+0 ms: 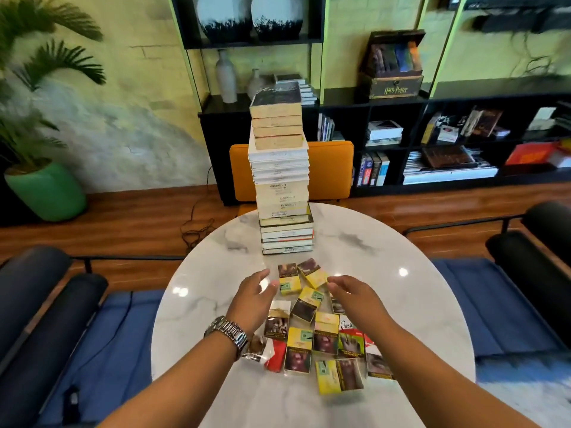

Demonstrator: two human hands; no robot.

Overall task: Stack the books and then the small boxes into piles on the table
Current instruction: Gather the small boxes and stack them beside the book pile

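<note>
One tall pile of books [281, 177], roughly a dozen small boxes [310, 329], two hands, three chairs.

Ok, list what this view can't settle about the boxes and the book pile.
Head view only:
- Box under the right hand: mostly covered, print unreadable.
- Boxes by the left wrist: partly hidden.
- Book stack: titles too blurred, count uncertain.
- Hands touching boxes or hovering: unclear.

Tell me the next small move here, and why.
Probably close the left hand and right hand on the two far yellow boxes: the book pile already stands, the boxes lie loose, and both hands hover open beside that pair.
</note>
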